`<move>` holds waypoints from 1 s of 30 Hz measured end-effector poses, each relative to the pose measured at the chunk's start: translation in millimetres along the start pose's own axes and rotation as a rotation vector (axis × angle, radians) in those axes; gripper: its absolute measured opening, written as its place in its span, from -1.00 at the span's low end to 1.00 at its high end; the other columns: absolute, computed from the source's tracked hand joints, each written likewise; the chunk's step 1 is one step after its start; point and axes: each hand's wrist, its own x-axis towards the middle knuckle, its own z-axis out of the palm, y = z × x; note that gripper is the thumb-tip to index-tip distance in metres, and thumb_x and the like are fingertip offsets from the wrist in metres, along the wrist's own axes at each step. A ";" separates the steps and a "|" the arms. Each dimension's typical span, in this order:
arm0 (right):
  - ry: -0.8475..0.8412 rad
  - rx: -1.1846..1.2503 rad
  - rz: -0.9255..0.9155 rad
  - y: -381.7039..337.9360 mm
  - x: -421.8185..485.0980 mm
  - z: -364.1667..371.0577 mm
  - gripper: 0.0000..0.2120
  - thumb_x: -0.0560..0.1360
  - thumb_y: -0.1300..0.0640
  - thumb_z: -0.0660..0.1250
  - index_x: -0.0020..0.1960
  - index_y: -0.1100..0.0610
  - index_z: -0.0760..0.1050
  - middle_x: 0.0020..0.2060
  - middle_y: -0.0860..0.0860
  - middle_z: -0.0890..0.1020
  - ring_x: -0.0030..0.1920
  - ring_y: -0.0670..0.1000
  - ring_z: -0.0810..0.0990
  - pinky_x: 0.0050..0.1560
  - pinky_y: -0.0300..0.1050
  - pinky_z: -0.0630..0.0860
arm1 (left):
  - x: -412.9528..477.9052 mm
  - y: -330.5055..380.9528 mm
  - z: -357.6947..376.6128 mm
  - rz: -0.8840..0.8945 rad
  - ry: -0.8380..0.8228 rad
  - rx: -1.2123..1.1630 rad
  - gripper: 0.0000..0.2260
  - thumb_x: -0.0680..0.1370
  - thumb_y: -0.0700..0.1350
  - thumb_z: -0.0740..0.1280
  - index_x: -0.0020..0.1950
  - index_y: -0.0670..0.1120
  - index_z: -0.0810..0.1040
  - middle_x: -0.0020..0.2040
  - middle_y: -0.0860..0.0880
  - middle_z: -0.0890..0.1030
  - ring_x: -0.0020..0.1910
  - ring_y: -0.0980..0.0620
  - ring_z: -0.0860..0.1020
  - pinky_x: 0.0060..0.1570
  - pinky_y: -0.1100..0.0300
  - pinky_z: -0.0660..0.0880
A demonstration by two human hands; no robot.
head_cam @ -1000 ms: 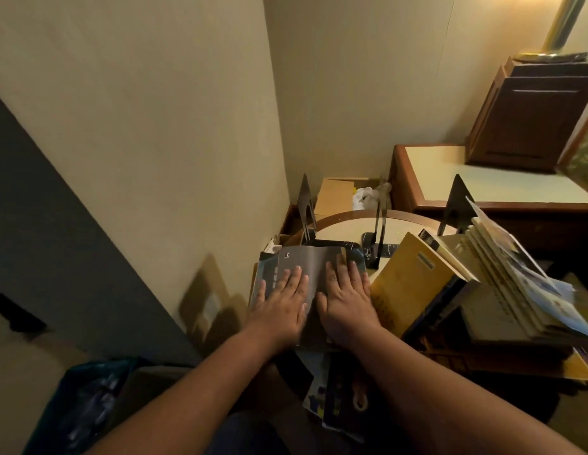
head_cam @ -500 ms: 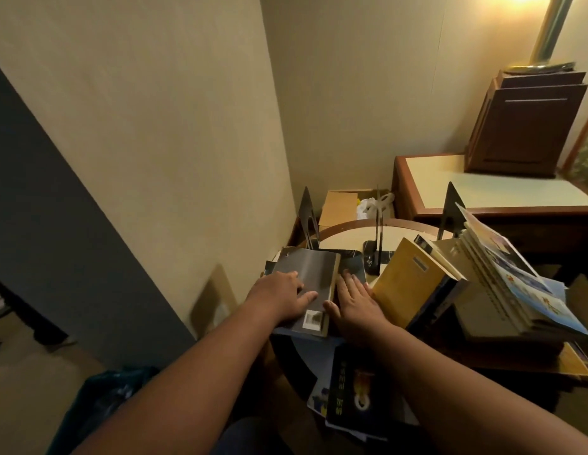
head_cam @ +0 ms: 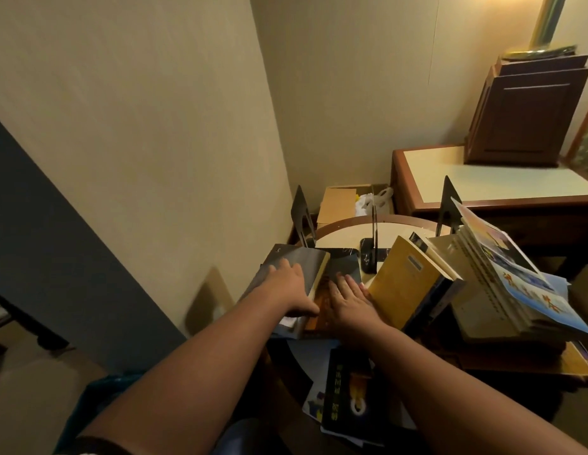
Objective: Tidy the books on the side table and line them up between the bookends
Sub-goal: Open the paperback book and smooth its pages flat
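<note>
Arms: both forearms bare, no sleeves in view.
Hands: left hand (head_cam: pixel 287 287) and right hand (head_cam: pixel 350 302) bare, no gloves.

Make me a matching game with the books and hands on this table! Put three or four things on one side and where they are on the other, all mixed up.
Things:
1. left hand
2. right hand
3. yellow book
4. left bookend

Places:
A. leaning against the row of books on the right
B. standing at the table's back edge, near the wall
C. flat on the grey book
D. on the dark book beside the grey one

Pairs: 1-C, 2-D, 3-A, 4-B
</note>
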 end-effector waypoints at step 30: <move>0.053 -0.034 0.037 -1.1 -0.1 13.2 -0.28 0.64 -0.29 -0.26 0.62 0.14 -0.27 0.59 0.13 -0.31 0.49 0.08 -0.48 0.46 0.04 -0.47 | -2.7 -29.3 3.1 0.242 0.364 0.201 -0.25 0.57 -0.05 0.32 0.54 0.20 -0.15 0.27 -0.15 0.40 -0.07 -0.05 0.55 -0.13 0.07 0.59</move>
